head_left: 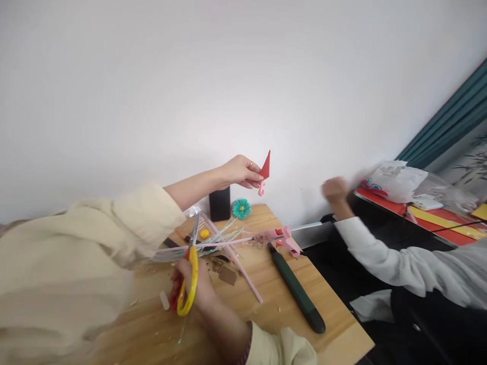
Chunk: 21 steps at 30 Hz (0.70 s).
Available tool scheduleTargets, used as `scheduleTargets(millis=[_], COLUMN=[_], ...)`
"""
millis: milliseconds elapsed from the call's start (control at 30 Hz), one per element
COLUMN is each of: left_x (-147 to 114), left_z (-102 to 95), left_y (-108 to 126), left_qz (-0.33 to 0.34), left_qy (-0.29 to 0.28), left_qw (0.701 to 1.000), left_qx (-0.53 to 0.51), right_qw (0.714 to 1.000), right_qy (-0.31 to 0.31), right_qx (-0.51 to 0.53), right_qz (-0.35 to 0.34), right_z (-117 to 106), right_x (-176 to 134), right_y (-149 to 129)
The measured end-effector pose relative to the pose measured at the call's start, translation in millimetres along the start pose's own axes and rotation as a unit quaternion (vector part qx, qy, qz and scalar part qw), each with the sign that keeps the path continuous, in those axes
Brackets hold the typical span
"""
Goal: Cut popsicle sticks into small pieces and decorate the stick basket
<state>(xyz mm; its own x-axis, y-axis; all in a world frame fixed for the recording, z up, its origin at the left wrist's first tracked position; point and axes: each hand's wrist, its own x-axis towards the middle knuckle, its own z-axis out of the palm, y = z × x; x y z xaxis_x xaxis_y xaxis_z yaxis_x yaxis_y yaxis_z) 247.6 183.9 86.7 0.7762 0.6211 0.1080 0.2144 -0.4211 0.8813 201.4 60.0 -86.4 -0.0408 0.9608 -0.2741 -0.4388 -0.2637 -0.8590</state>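
My left hand (243, 171) is stretched forward above the back of the table and pinches a pointed piece of red paper (266, 166). A small pink curled piece (261, 188) hangs just below its fingertips; whether it is joined to the paper I cannot tell. Lower down, my right hand (194, 279) is closed on a pair of scissors (193, 274) with yellow and red handles, the blades pointing up and away. Beneath the scissors lie pink sticks (243, 274) and shiny tinsel strands (224, 234). A turquoise flower (241, 208) with a yellow centre is behind them.
On the wooden table (266, 324) lie a pink glue gun (281, 239), a dark green long tool (299, 289) and a yellow round piece (205, 233). A black box-like object (219, 204) stands near the wall. At right, another person's blurred hand (335, 191) is raised.
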Motion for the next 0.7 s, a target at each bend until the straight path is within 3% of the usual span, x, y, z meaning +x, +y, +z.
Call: scheduleTargets(millis=[133,233,333,433,500,700], left_x=[-61,-95,-112,-113,-106,-64], left_z=[-26.3,-42.2,-54.1,-56.4,-49.3,7.5], left_y=[3,-6,-24,-46,-60,-91], left_qz=[-0.031,-0.036,-0.025,-0.026,-0.039,-0.091], left_qy=[0.035,0.048,0.083,0.11,0.097,-0.02], left_qw=[0.999,0.998,0.995,0.987,0.98,0.956], left_qx=[-0.01,0.005,0.048,0.118,0.168,0.278], right_qw=[0.999,0.999,0.996,0.98,0.968,0.965], right_qy=[0.0,0.015,0.046,0.08,0.091,0.068], right_qx=[0.007,0.029,0.061,0.092,0.099,0.059], right_qz=[0.052,0.02,-0.052,-0.155,-0.213,-0.248], right_z=[8,6,8,15,19,26], right_x=[0,0,-5,-18,-30,-49], right_y=[11,7,-2,-13,-19,-20])
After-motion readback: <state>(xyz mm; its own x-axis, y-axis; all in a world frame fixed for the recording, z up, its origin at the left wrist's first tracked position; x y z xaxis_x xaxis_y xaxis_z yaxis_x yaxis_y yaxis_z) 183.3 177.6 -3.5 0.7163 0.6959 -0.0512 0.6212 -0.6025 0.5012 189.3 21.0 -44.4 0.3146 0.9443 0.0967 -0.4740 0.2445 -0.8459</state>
